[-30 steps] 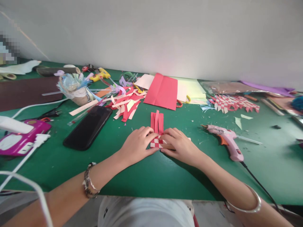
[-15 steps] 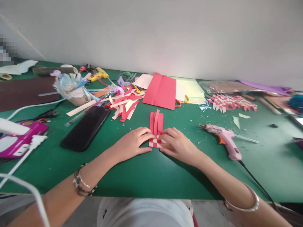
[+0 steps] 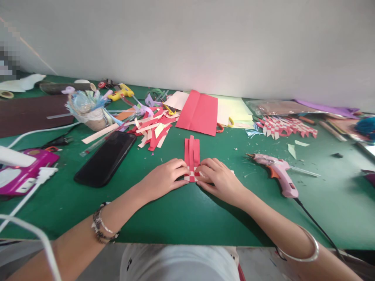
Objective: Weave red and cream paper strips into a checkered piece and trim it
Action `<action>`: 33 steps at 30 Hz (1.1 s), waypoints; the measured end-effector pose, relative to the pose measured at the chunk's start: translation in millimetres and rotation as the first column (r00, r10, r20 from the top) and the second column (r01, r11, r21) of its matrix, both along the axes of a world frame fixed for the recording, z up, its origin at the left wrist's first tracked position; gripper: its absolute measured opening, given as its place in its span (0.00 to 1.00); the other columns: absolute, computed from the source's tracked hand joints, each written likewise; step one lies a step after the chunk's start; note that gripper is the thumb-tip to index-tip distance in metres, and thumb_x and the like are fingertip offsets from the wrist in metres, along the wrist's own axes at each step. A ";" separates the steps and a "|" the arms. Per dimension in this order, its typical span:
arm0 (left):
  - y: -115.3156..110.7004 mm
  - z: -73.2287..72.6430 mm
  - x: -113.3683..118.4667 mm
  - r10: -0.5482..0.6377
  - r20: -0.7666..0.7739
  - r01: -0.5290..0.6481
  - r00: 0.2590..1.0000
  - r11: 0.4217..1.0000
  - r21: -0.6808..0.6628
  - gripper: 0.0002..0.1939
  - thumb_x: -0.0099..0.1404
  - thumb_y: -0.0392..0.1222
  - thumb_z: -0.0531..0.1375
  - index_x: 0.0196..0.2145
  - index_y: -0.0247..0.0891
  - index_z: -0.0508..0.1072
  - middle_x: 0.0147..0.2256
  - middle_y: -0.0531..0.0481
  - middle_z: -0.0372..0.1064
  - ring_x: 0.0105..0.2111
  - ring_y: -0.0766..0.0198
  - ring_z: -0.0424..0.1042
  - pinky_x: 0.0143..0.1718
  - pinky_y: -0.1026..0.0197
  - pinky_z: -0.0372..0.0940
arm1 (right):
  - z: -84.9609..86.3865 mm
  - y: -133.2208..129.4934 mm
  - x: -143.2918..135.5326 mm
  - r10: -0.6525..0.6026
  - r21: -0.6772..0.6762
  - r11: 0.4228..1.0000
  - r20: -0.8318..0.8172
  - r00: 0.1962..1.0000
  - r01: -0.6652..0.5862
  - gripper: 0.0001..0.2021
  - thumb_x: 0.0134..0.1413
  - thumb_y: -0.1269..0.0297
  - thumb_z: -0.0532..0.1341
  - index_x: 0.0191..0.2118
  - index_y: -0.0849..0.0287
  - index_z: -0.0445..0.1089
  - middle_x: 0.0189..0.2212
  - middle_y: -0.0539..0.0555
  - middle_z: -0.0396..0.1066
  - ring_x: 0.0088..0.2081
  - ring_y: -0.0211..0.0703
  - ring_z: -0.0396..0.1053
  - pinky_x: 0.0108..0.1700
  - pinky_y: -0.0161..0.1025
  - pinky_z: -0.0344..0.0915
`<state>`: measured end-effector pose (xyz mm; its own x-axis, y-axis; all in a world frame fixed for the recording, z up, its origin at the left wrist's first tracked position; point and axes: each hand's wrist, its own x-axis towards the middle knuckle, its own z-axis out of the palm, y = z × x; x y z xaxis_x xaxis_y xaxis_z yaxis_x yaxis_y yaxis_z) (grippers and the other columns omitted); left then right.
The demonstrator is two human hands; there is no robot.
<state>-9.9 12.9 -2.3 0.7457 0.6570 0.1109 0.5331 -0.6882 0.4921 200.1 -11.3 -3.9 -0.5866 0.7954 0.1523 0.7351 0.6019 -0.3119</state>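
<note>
Between my hands lies a small piece of woven paper strips [image 3: 191,156], with red strips running away from me and a red and cream checkered weave at the near end. My left hand [image 3: 165,177] pinches the left edge of the weave between thumb and fingers. On the right edge, my right hand [image 3: 219,181] grips the weave too, its fingers covering part of the cream strips that stick out to the right. Just beyond are a folded red paper sheet [image 3: 199,113] and a pile of loose red and cream paper strips [image 3: 155,128].
A black phone [image 3: 105,160] lies left of my hands. To the right rests a pink glue gun [image 3: 277,171] with its cord trailing toward the table edge. A magenta power strip [image 3: 32,168] is far left. Finished-looking checkered woven pieces [image 3: 288,127] lie back right.
The woven piece has shifted very slightly to the left, and its red strips sit closer together. Both hands keep nearly the same place on its edges.
</note>
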 end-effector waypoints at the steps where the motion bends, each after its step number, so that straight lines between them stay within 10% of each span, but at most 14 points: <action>1: 0.3 0.1 -0.3 -0.003 0.001 0.003 1.000 1.000 0.008 0.10 0.66 0.43 0.52 0.39 0.37 0.71 0.40 0.47 0.65 0.41 0.62 0.67 0.42 0.61 0.63 | 0.3 -0.2 -0.2 0.001 -0.005 1.000 -0.004 1.000 -0.001 0.08 0.55 0.63 0.56 0.40 0.59 0.65 0.39 0.57 0.66 0.40 0.45 0.62 0.41 0.44 0.63; 33: -0.3 -2.4 -25.1 -0.138 -0.156 0.170 0.978 0.960 0.221 0.16 0.65 0.38 0.50 0.50 0.41 0.67 0.50 0.47 0.66 0.47 0.59 0.66 0.47 0.55 0.60 | 0.1 4.6 -25.5 -0.021 0.076 0.997 0.059 0.998 0.016 0.11 0.55 0.58 0.56 0.39 0.59 0.66 0.36 0.56 0.66 0.39 0.44 0.62 0.40 0.42 0.62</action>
